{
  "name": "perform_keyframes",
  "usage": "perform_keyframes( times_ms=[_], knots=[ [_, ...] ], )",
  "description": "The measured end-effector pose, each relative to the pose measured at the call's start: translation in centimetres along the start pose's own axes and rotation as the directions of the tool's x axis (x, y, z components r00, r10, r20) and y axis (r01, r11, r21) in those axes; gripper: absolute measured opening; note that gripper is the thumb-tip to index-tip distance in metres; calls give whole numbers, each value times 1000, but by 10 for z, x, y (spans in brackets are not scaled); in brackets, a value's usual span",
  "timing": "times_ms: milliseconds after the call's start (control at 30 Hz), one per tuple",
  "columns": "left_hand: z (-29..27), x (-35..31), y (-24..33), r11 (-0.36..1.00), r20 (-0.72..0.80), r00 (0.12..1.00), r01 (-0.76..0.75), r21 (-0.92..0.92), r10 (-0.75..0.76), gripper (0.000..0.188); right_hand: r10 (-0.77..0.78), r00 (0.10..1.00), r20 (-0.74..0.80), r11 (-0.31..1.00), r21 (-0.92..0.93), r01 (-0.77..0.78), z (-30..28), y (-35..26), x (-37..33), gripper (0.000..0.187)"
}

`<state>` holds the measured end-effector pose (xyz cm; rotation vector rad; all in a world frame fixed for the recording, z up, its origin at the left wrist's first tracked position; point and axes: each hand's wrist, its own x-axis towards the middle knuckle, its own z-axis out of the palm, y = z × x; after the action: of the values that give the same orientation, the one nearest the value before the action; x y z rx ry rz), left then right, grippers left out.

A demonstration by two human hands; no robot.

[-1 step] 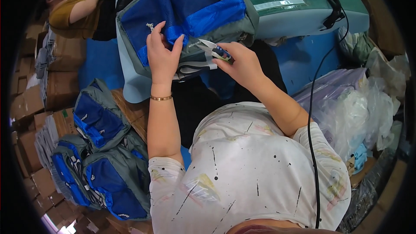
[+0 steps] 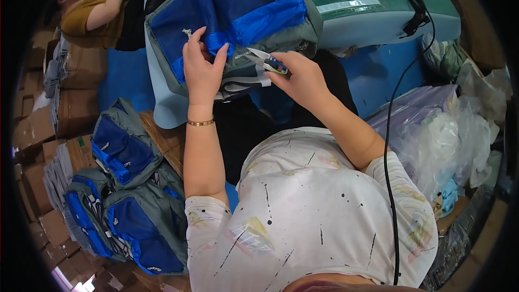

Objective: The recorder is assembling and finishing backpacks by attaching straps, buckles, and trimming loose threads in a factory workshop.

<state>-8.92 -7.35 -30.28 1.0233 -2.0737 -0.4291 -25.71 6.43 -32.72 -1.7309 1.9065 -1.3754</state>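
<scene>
A grey backpack (image 2: pixel 246 65) with blue mesh pockets and pale cord ends lies in front of me on a rounded work surface. My left hand (image 2: pixel 204 67), with a bracelet on its wrist, is at the bag's near side. Its thumb and bent fingers close around a raised fold of the bright blue fabric (image 2: pixel 217 42). My right hand (image 2: pixel 303 78) is shut on a pair of thread snips (image 2: pixel 277 66). The silvery blades point left and lie just over the grey fabric, near the printed lettering. Black and white webbing (image 2: pixel 243 84) hangs at the bag's near edge.
The light blue and green machine table (image 2: pixel 394 27) extends right. More grey-and-blue backpacks (image 2: pixel 146 221) are piled at lower left, before cardboard boxes (image 2: pixel 81 97). Clear plastic bags (image 2: pixel 448 140) heap at right. A black cable (image 2: pixel 390 113) hangs past my right arm. Another person (image 2: pixel 94 16) works at far left.
The snips and my right hand have shifted very slightly. My left hand and the backpack stay in place.
</scene>
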Motion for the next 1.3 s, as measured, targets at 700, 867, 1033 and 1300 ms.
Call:
perform_keyframes(
  times_ms=[700,867,1033,1300],
  knots=[
    [-11,-2,-10,981,149,976,-141,-132,161,19,55,996,73,998,-7,-55,24,0,0,36],
    [-10,3,-16,982,164,970,-169,-78,180,17,44,995,87,998,-43,-40,26,-1,2,36],
    [-7,0,-9,982,153,984,-62,-181,90,16,70,983,169,997,-51,-62,25,-3,7,37],
    [-10,4,-15,980,191,981,11,-200,28,20,72,986,148,997,-1,-73,26,-1,6,38]
  ],
)
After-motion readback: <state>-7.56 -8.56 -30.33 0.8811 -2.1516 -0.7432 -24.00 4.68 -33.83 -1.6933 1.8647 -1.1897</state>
